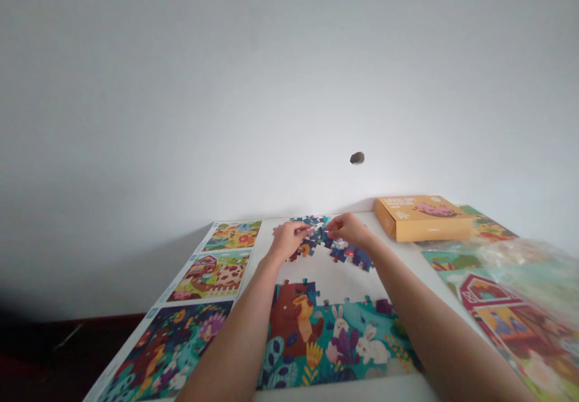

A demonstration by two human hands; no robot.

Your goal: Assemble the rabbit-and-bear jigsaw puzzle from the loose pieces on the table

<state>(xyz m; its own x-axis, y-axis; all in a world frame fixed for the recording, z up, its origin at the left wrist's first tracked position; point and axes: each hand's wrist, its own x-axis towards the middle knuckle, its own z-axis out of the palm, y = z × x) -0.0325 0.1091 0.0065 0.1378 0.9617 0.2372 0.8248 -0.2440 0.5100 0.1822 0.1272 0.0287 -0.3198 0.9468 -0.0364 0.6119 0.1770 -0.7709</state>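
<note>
My left hand (289, 237) is over the far part of the table, fingers pinched at a small jigsaw puzzle piece by the loose pieces. Close on its right, my right hand (349, 229) bends down with thumb and fingertips closed on another puzzle piece. Beneath and between them lie loose jigsaw puzzle pieces (340, 251), mostly dark blue, some joined or overlapping. Nearer to me, between my forearms, is a joined puzzle section (335, 336) with a bear, an orange animal and white rabbits. My right forearm covers part of its right edge.
Printed reference pictures (210, 275) run down the left side of the white table (266, 251). An orange puzzle box (425, 218) stands at the back right against the wall. Clear plastic wrap (525, 269) lies over a farm picture (506, 311) on the right. The wall has a hole (357, 158).
</note>
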